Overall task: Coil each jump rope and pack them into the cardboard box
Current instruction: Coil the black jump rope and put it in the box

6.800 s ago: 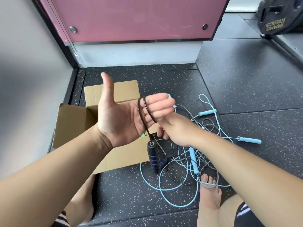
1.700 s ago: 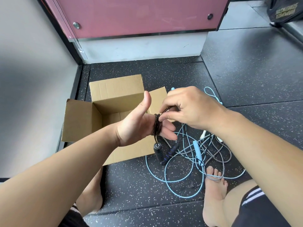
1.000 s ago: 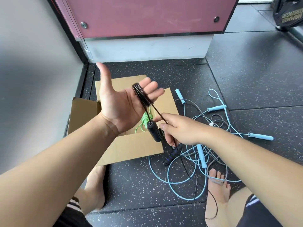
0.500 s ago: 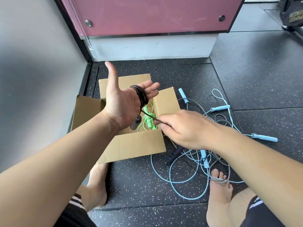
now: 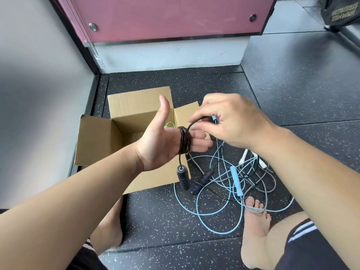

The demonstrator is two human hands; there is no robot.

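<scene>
My left hand (image 5: pixel 161 145) is held flat with thumb up above the open cardboard box (image 5: pixel 97 137). Several turns of the thin black jump rope (image 5: pixel 184 140) are wound round its straight fingers. One black handle (image 5: pixel 182 177) hangs below the coil; the other black handle (image 5: pixel 201 181) lies on the floor. My right hand (image 5: pixel 229 121) pinches the black rope just above the left fingertips. A bit of green rope (image 5: pixel 169 124) shows inside the box. Light blue ropes (image 5: pixel 218 207) and a grey rope (image 5: pixel 268 184) lie tangled on the floor to the right.
The box sits in a corner by a grey wall (image 5: pixel 39 94) and a pink panel (image 5: pixel 165 16). My bare feet (image 5: pixel 255 219) rest on the speckled black rubber floor (image 5: pixel 292 90), the right one touching the tangle. A weight plate (image 5: pixel 342 12) is at far right.
My right hand has risen from below the left hand to above its fingertips, bringing the black rope over for another turn. The hanging handle swung down in front of the box.
</scene>
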